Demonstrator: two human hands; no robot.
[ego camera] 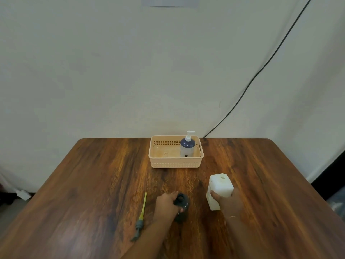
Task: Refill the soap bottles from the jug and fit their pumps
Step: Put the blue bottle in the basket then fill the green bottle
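Head view: looking down on a wooden table set against a pale wall.
Left hand: reaching in from the lower edge, forearm angling up and to the right; it is wrapping around the dark bottle's shoulder from the left, fingers curling over the far side and thumb pressing on the near side.
Dark bottle: standing upright on the table near the front edge, its mouth open and facing up, with no pump on it.
Right hand: coming up from the lower edge, wrist nearly straight; it is gripping the jug around its lower part, thumb showing on the left face and fingers closing around the right side.
Jug: white, mouth uncapped, tilting slightly with its top leaning away from the person; whether its base is touching the table cannot be told.
Loose pump: lying flat on the table just left of the left hand, yellow tube pointing away, grey head towards the person.
Basket: sitting at the far middle of the table.
Second bottle: standing upright in the basket's right end, white pump fitted.
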